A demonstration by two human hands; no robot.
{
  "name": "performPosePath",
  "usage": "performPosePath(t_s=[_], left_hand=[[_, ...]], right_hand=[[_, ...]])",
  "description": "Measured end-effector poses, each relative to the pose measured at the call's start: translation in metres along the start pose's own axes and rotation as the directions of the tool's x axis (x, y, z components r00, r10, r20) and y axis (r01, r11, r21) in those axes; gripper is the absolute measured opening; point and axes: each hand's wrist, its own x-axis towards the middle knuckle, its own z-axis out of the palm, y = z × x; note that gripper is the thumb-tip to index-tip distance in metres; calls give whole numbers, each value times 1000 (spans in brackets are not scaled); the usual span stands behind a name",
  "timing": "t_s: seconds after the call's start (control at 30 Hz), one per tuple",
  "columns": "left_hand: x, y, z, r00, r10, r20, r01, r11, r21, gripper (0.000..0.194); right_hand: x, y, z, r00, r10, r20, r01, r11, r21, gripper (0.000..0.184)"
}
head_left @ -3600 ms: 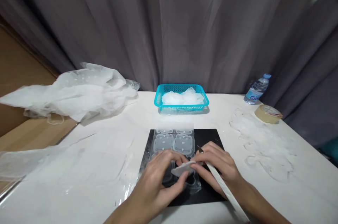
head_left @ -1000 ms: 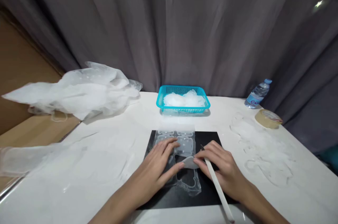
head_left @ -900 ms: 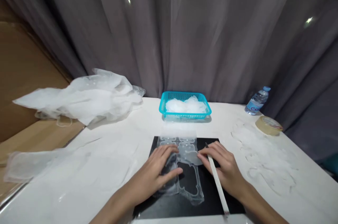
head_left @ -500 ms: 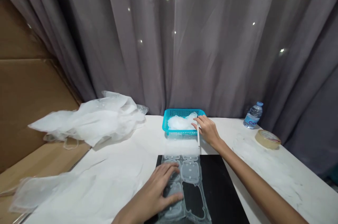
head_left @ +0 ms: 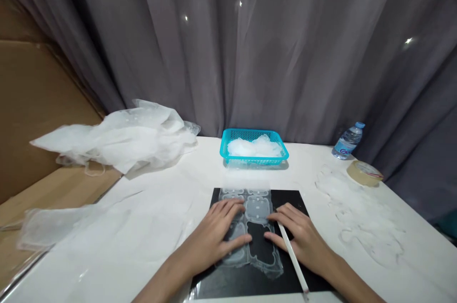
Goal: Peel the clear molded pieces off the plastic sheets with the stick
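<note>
A translucent plastic sheet (head_left: pixel 257 209) with rows of rounded-rectangle shapes lies on a black board (head_left: pixel 246 281). One shape near its front right is an opening with the black showing through. My left hand (head_left: pixel 219 234) rests flat on the sheet's left side, fingers spread. At the sheet's right edge, my right hand (head_left: pixel 296 234) holds a slim white pen-like tool (head_left: pixel 293 260) among its fingers; its exact kind I cannot make out. Beyond the board, a blue plastic basket (head_left: pixel 254 159) contains a heap of clear, whitish plastic pieces (head_left: pixel 254 147).
Crumpled white plastic (head_left: pixel 139 136) is piled at the back left, beside cardboard (head_left: pixel 39 112). More translucent sheets (head_left: pixel 121 231) cover the table's left. A water bottle (head_left: pixel 348 141), a tape roll (head_left: pixel 364 173) and thin clear scraps (head_left: pixel 371 227) are on the right. A grey curtain (head_left: pixel 271 55) hangs behind.
My right hand has come back from the basket to the sheet's right edge, still with the white tool. My left hand stays on the sheet. The view has tilted down slightly.
</note>
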Motion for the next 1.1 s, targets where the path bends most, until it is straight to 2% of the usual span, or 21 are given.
performPosePath(t_s=[0.03, 0.1, 0.2, 0.3, 0.37, 0.5, 0.57, 0.63, 0.77, 0.87, 0.9, 0.93, 0.97, 1.03, 1.07, 1.1], left_hand=[[2, 4, 6, 999, -26, -39, 27, 999, 22, 44], [4, 10, 18, 992, -55, -114, 64, 995, 78, 45], [6, 12, 33, 984, -35, -172, 61, 986, 152, 71], [3, 8, 41, 990, 21, -137, 6, 982, 191, 100], [-2, 4, 43, 995, 45, -91, -25, 979, 204, 118], [-16, 2, 46, 997, 72, -33, -63, 974, 218, 134], [-23, 4, 48, 996, 85, -17, -78, 966, 245, 132], [-30, 7, 50, 996, 94, -11, -87, 956, 279, 129], [-41, 11, 52, 995, 95, -19, -84, 947, 311, 125], [-40, 17, 46, 994, 111, -3, -105, 952, 289, 133], [-36, 21, 42, 995, 103, 2, -100, 956, 274, 131], [-31, 24, 38, 997, 80, 2, -78, 964, 256, 123], [-25, 28, 34, 999, 42, -5, -40, 971, 235, 106], [-11, 33, 27, 997, -65, -41, 71, 982, 175, 62], [-4, 34, 25, 995, -80, -60, 88, 986, 140, 53], [2, 33, 24, 996, -66, -59, 72, 992, 108, 52]], right_hand=[[0, -1, -1, 999, -16, 30, 16, 1000, 7, 20], [0, -3, -4, 996, -58, 69, 57, 998, 18, 22], [0, -4, -9, 994, -61, 89, 56, 996, 63, 31], [0, -5, -18, 982, 67, 176, -88, 989, 117, 38], [0, -7, -24, 954, 176, 241, -217, 964, 155, 41], [2, -11, -38, 882, 326, 340, -427, 858, 286, 34], [3, -11, -43, 849, 358, 388, -492, 803, 336, 26], [4, -11, -47, 839, 354, 414, -506, 788, 351, 24], [5, -10, -45, 887, 266, 378, -411, 829, 379, 25], [6, -10, -39, 923, 210, 323, -352, 800, 486, 21], [7, -10, -37, 930, 202, 306, -340, 790, 511, 19], [8, -9, -35, 936, 196, 294, -329, 784, 527, 17], [8, -9, -34, 938, 188, 291, -322, 781, 535, 15], [9, -6, -31, 939, 162, 305, -311, 780, 543, 13], [8, -5, -29, 938, 151, 312, -307, 782, 542, 13], [8, -4, -28, 938, 144, 315, -302, 787, 538, 14]])
